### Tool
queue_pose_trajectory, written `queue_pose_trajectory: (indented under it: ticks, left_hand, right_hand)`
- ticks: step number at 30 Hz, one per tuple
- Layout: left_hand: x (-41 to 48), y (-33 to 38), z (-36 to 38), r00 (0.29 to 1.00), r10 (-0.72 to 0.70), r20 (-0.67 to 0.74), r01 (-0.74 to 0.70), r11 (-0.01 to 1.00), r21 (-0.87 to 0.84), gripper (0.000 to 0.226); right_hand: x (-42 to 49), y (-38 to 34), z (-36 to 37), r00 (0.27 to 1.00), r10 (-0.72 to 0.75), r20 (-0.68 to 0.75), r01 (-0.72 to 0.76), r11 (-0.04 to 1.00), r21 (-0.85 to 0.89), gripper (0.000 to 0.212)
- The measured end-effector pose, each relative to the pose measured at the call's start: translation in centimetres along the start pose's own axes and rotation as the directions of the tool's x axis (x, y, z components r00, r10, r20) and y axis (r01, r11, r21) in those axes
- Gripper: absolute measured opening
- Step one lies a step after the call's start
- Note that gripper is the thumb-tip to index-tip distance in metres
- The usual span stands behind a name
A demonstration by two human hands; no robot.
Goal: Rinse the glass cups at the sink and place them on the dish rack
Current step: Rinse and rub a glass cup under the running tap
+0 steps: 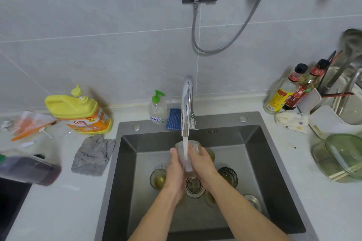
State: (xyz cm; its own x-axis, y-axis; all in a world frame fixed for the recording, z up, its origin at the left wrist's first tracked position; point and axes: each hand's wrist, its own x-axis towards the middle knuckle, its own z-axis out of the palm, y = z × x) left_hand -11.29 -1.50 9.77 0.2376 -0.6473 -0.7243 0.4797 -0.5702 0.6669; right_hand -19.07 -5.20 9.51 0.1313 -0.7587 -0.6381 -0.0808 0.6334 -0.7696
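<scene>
Left hand [174,172] and right hand [202,164], fingers [173,151] curled round glass cup [179,147] under tap [187,103], base hidden

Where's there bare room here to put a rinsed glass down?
Bare counter lies left of the sink, in front of the rag, and right of it, nearer than the green dish. Crowded: the corner round the jug, the bottles and rack, and the sink floor, full of cups.
</scene>
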Motion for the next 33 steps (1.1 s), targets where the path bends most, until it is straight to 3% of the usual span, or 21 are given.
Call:
queue_pose_trajectory:
  ticks: [2, 6, 9, 10, 12, 13, 14, 16, 18, 19, 21, 22, 23, 25, 27, 29, 31, 33]
  left_hand:
    - [0.2, 0.3, 0.1, 0.998, 0.003, -0.067, 0.003, 0.996, 0.088, 0.065]
    - [1.4, 0.2, -0.3, 0.997, 0.054, -0.057, -0.048, 0.994, 0.097, 0.075]
    - [2.1, -0.3, -1.0, 0.999, 0.039, -0.018, -0.039, 0.999, -0.015, 0.079]
    - [1.9, -0.1, -0.8, 1.0, 0.021, -0.009, -0.022, 0.998, -0.053, 0.073]
    - [1.4, 0.1, -0.2, 1.0, -0.021, 0.006, 0.021, 0.994, -0.105, 0.07]
    - [1.3, 0.1, 0.1, 0.999, -0.034, -0.018, 0.032, 0.995, -0.089, 0.071]
    - [1.3, 0.1, 0.3, 0.997, -0.03, -0.065, 0.028, 0.999, -0.041, 0.071]
    - [1.2, 0.1, 0.4, 0.988, 0.047, -0.148, -0.033, 0.995, 0.097, 0.065]
    - [0.8, 0.3, 0.6, 0.983, 0.135, -0.127, -0.109, 0.975, 0.196, 0.056]
    - [0.8, 0.2, 0.6, 0.983, 0.157, -0.096, -0.137, 0.972, 0.188, 0.05]
    - [0.8, 0.2, 0.5, 0.984, 0.164, -0.071, -0.153, 0.979, 0.136, 0.048]
    - [0.8, 0.1, 0.3, 0.986, 0.148, -0.07, -0.141, 0.984, 0.108, 0.061]
    - [1.0, 0.0, 0.0, 0.991, 0.124, -0.059, -0.119, 0.99, 0.074, 0.072]
    - [0.7, -0.2, 0.0, 0.996, 0.088, -0.026, -0.087, 0.996, 0.01, 0.068]
    - [0.1, -0.3, 0.3, 0.999, 0.035, -0.03, -0.035, 0.999, -0.009, 0.06]
    - [0.2, -0.8, 0.4, 0.997, -0.01, -0.07, 0.009, 1.0, -0.014, 0.061]
    - [0.7, -1.1, 0.2, 0.992, -0.028, -0.12, 0.034, 0.998, 0.05, 0.062]
    - [1.2, -0.6, -0.2, 0.986, -0.043, -0.159, 0.05, 0.998, 0.041, 0.064]
  right_hand:
    - [-0.6, 0.1, 0.4, 0.996, -0.067, -0.058, 0.055, 0.98, -0.192, 0.089]
    - [-0.9, 1.7, 0.8, 0.972, -0.233, -0.031, 0.198, 0.884, -0.422, 0.076]
    - [-0.9, 1.0, 0.5, 0.962, -0.275, -0.008, 0.261, 0.922, -0.286, 0.067]
    - [-0.8, 0.9, 0.5, 0.978, -0.208, -0.014, 0.203, 0.965, -0.165, 0.075]
    - [-0.3, 0.8, 0.6, 0.998, -0.024, -0.057, 0.026, 0.999, 0.046, 0.116]
    - [0.2, 0.8, 0.6, 0.996, 0.043, -0.074, -0.038, 0.997, 0.074, 0.133]
    - [0.3, 0.7, 0.6, 0.996, 0.046, -0.072, -0.044, 0.999, 0.025, 0.136]
    - [-0.6, 0.2, 0.7, 0.994, -0.036, -0.099, 0.018, 0.984, -0.177, 0.101]
    - [-1.2, 0.4, 0.9, 0.982, -0.145, -0.123, 0.103, 0.949, -0.299, 0.062]
    - [-1.3, 0.6, 1.0, 0.979, -0.175, -0.106, 0.131, 0.933, -0.334, 0.055]
    - [-1.1, 0.9, 0.9, 0.974, -0.223, -0.034, 0.196, 0.912, -0.361, 0.06]
    - [-1.1, 0.9, 0.8, 0.976, -0.217, -0.004, 0.205, 0.925, -0.321, 0.061]
    - [-0.9, 0.8, 0.5, 0.98, -0.196, 0.03, 0.198, 0.95, -0.244, 0.06]
    - [-0.4, 0.8, -0.3, 0.985, -0.153, 0.074, 0.155, 0.988, -0.025, 0.06]
    - [0.0, 0.6, -0.6, 0.997, -0.077, -0.003, 0.077, 0.992, 0.102, 0.081]
    - [0.3, 0.4, -0.3, 0.995, -0.036, -0.09, 0.036, 0.999, -0.009, 0.102]
    - [-0.4, 0.5, 0.3, 0.984, -0.127, -0.127, 0.101, 0.976, -0.193, 0.086]
    - [-0.9, 1.5, 0.7, 0.974, -0.21, -0.084, 0.18, 0.945, -0.272, 0.071]
